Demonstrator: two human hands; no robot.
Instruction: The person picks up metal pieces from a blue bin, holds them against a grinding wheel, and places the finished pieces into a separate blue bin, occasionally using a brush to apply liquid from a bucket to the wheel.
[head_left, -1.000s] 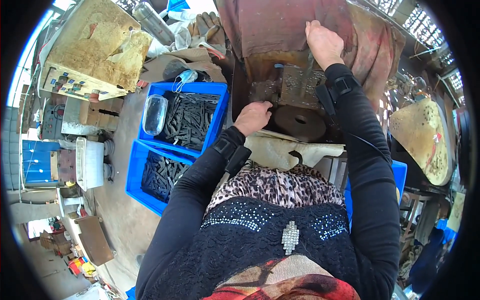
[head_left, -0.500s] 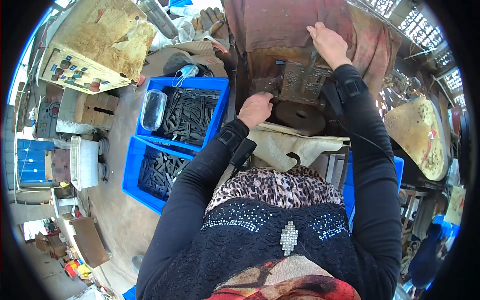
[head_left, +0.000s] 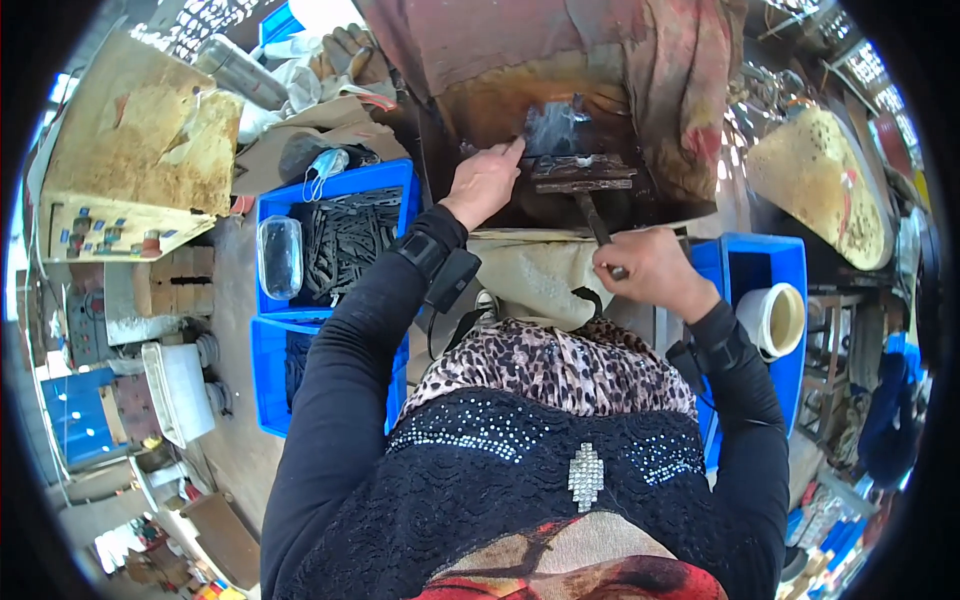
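My right hand (head_left: pixel 652 272) is wrapped round a metal lever (head_left: pixel 592 215), whose end pokes out below the fist. At its far end the lever joins a dark, grimy metal plate (head_left: pixel 585 178) inside the machine. My left hand (head_left: pixel 485 182) is at the plate's left side, fingers closed together and the index fingertip towards the machine's inside. Whether those fingers hold a small part cannot be made out. Behind the plate is a pale, hazy patch (head_left: pixel 555 128) against the brown-stained back. The round disc under the plate is mostly hidden now.
Blue crates (head_left: pixel 412 200) with dark, thin strips stand to the left, a clear plastic container (head_left: pixel 280 258) in one. A reddish cloth (head_left: pixel 520 40) drapes over the machine. At right, a blue crate (head_left: pixel 765 245) holds a white bucket (head_left: pixel 780 318). A control box (head_left: pixel 130 150) stands far left.
My right hand has come down towards me with the lever, and the plate has tipped with it. My left hand stays near the machine's left side. The whole view has shifted.
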